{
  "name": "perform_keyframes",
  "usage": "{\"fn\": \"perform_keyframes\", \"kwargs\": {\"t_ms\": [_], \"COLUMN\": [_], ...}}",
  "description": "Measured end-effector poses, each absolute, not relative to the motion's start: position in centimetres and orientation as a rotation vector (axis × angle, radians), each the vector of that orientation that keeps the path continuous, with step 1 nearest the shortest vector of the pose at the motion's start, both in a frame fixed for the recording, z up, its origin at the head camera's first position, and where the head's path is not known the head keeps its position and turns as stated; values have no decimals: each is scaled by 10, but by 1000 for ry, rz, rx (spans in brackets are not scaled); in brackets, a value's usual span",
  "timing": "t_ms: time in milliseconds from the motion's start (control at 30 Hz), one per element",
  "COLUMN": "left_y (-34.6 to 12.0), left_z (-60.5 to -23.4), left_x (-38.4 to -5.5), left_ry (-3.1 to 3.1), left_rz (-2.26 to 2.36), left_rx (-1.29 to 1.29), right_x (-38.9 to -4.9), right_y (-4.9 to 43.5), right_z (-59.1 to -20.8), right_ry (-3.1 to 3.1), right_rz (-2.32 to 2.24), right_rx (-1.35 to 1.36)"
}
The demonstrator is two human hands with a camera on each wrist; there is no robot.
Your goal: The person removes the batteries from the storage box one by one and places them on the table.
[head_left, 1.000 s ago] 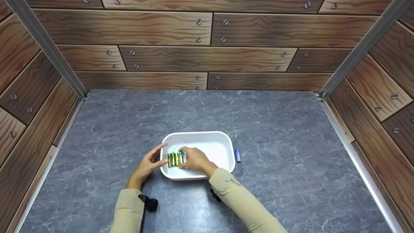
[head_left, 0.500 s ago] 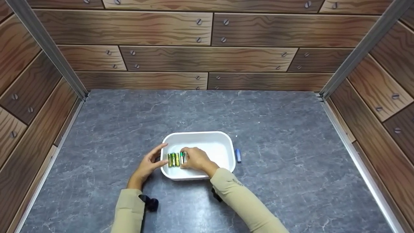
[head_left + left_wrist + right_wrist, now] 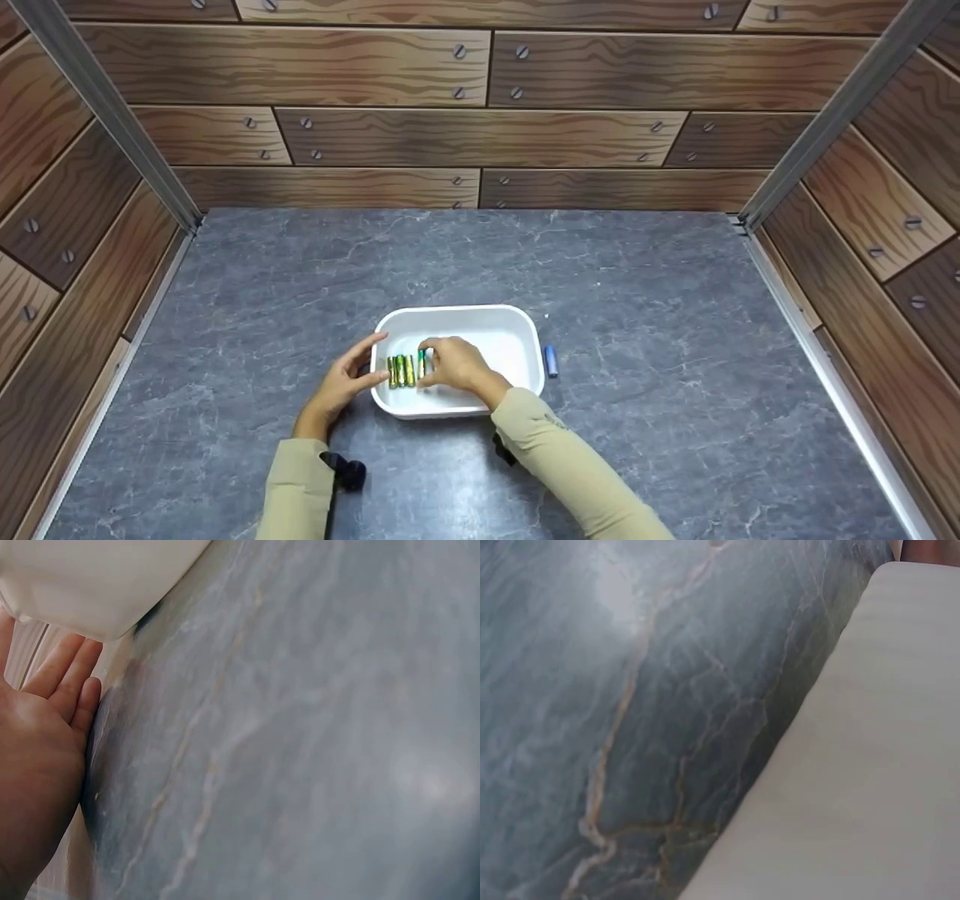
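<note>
A white plastic tray point(image 3: 480, 315) stands on the grey table, with several green-and-gold batteries point(image 3: 400, 371) lined up side by side at its left end. My right hand point(image 3: 456, 364) reaches into the tray. Its thumb and fingertips pinch a green battery point(image 3: 421, 363) at the two ends, just right of the row. At the tray's left end, my left hand point(image 3: 346, 381) touches the rim with spread fingers, its thumb extending over the edge by the batteries. In the left wrist view, the left hand's other fingers point(image 3: 67, 679) lie fairly straight against the tray's outside.
A blue battery point(image 3: 552, 361) lies on the table point(image 3: 637, 315) beside the tray's right wall. Wood-patterned panels point(image 3: 375, 135) close off the back and sides, with metal posts point(image 3: 832, 120) at the corners. In the right wrist view, the tray's outer wall point(image 3: 855, 765) fills the right.
My right hand has shifted the pinched battery slightly right and up, widening the gap to the row. The left hand and the tray look unmoved.
</note>
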State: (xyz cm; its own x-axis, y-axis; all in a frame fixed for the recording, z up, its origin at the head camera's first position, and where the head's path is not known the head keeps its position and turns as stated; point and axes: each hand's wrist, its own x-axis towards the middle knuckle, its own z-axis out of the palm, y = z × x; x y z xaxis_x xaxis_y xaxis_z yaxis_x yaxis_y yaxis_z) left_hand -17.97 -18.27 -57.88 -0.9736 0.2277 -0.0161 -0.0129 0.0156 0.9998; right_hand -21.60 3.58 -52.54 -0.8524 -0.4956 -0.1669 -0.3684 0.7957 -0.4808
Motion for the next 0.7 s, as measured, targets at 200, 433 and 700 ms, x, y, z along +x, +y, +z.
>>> {"fn": "perform_keyframes", "kwargs": {"t_ms": [200, 433, 700], "left_y": [-183, -183, -182], "left_z": [-578, -578, -577], "left_x": [-179, -179, -179], "left_ry": [2072, 2055, 2088], "left_rz": [2109, 2105, 2066], "left_rx": [205, 177, 173], "right_x": [-216, -216, -214], "right_y": [38, 42, 47], "right_z": [-520, -512, -504], "right_ry": [2703, 2704, 2708], "right_rz": [-647, -707, -739], "right_rx": [-684, -681, -716]}}
